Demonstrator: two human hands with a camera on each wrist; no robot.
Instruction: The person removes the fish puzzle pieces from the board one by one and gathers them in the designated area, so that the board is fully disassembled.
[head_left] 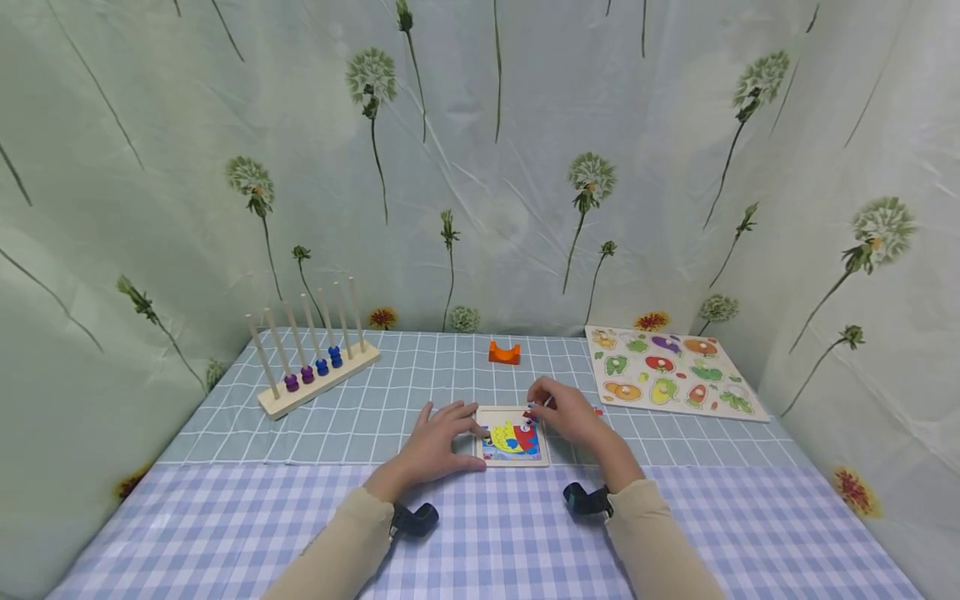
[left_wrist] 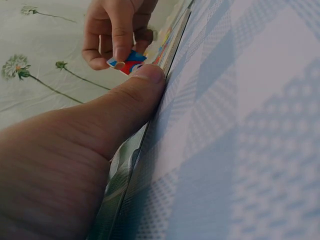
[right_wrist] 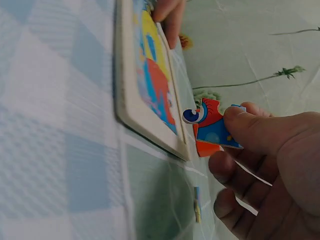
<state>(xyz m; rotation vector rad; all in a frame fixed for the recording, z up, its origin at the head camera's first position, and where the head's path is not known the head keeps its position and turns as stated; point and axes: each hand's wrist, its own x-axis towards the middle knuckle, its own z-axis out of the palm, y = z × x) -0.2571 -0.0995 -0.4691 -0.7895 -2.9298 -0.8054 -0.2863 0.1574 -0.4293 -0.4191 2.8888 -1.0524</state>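
A framed jigsaw puzzle (head_left: pixel 513 437) with a yellow, red and blue picture lies flat on the table. My left hand (head_left: pixel 437 442) rests at its left side, fingers spread, with the thumb touching the frame's near left corner. Between thumb and fingers, my right hand (head_left: pixel 567 411) pinches a jigsaw piece (right_wrist: pixel 212 125) coloured red and blue with a printed eye. That piece is held tilted above the frame's upper right part. In the right wrist view another small piece (right_wrist: pixel 197 204) lies on the cloth beyond the frame.
An orange curved block (head_left: pixel 504 353) stands behind the puzzle. At the back left is a wooden peg rack (head_left: pixel 322 382) with purple and blue beads. A vegetable peg board (head_left: pixel 675 372) lies at the right. Checked cloth (head_left: pixel 495 533) covers the near table.
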